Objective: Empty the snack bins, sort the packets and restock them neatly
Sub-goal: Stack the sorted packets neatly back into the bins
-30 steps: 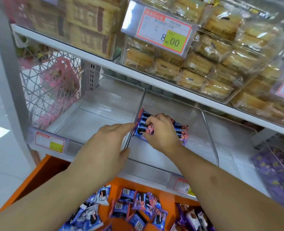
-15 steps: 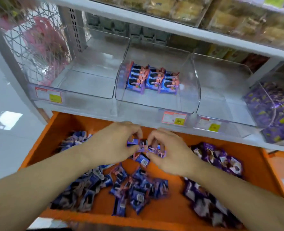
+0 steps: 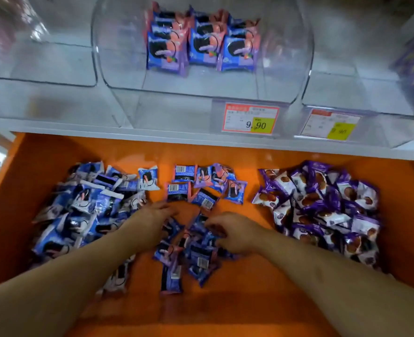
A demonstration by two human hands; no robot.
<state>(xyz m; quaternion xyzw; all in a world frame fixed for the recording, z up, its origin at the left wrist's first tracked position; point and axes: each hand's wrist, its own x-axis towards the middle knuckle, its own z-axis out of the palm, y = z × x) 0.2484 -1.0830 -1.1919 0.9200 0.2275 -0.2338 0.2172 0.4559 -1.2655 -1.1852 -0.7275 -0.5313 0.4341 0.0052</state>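
Reaching down into the orange tray (image 3: pixel 225 300), both hands work the middle heap of blue-and-pink packets (image 3: pixel 191 251) — the same kind already lined up in neat rows (image 3: pixel 201 45) at the back of the clear middle bin (image 3: pixel 118 76), which is likely why this heap is being gathered. The left hand (image 3: pixel 152 220) lies over the heap's left edge, fingers curled onto a packet; the right hand (image 3: pixel 235 232) curls in from the other side, apparently pinching packets, though blur hides the exact hold. A blue-and-white pile (image 3: pixel 84 215) sits to the left and a purple pile (image 3: pixel 322 210) to the right — kept apart by type. The neighbouring bins show no packets.
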